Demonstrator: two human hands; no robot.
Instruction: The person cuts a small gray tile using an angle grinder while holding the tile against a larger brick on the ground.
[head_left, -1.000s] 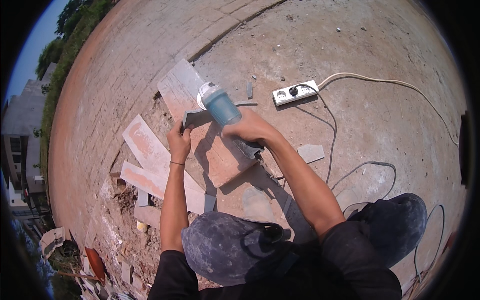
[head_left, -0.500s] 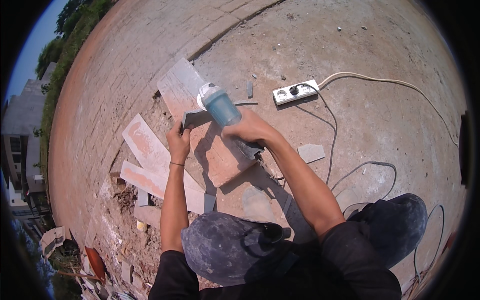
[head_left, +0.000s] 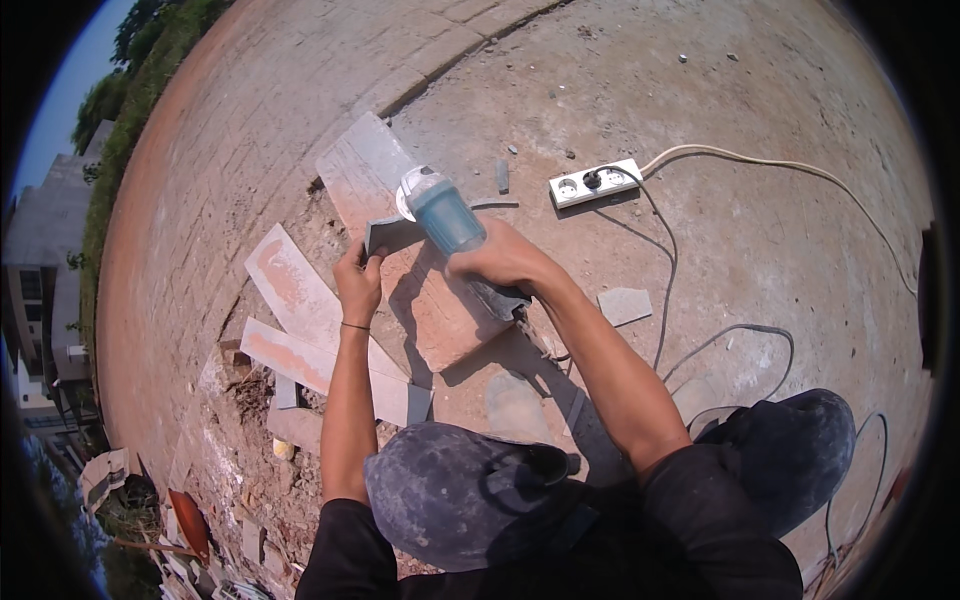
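My right hand (head_left: 505, 262) is wrapped round the rear body of a teal angle grinder (head_left: 447, 217). The tool's white guard and disc end (head_left: 412, 190) meets a narrow grey tile piece (head_left: 393, 236), and pale dust hangs around it. Pinched between fingers and thumb, the left end of that tile piece is in my left hand (head_left: 357, 280). Below both hands lies a reddish block (head_left: 450, 310) on the ground. Just beyond the grinder, a larger tile slab (head_left: 365, 165) lies flat. Where exactly the disc touches the tile is hidden by the guard.
A white power strip (head_left: 597, 184) with a black plug lies to the right, its cables running across the ground. Cut tile strips (head_left: 300, 285) and rubble (head_left: 235, 450) are at my left. A tile offcut (head_left: 625, 305) lies right of my forearm. My knees (head_left: 460, 495) are close below.
Hands, grinder and tile piece keep almost the same places. The whole view has shifted very slightly.
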